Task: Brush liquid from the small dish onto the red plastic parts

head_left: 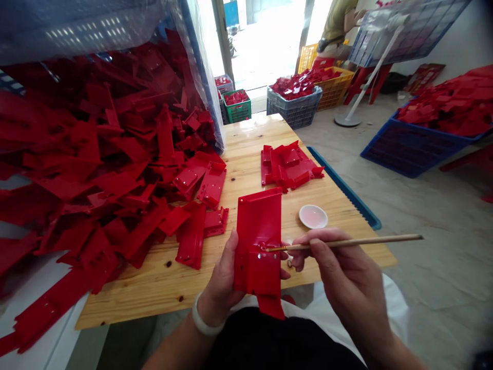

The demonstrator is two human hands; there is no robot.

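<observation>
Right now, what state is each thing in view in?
Red part, held off the table
Left hand, gripping it
Brush, tip on the red part
Right hand, pinching the brush
Dish, on the table, pinkish liquid inside
Pile, red parts heaped loosely
Blue crate, on floor, full of red parts

Small workshop, plastic parts
Red moulded plastic parts (96, 154) heaped on a wooden counter (154, 303); more fill blue crates (416, 149) and a yellow crate (335, 92) on the concrete floor (423, 257), near an open doorway (265, 46).
</observation>
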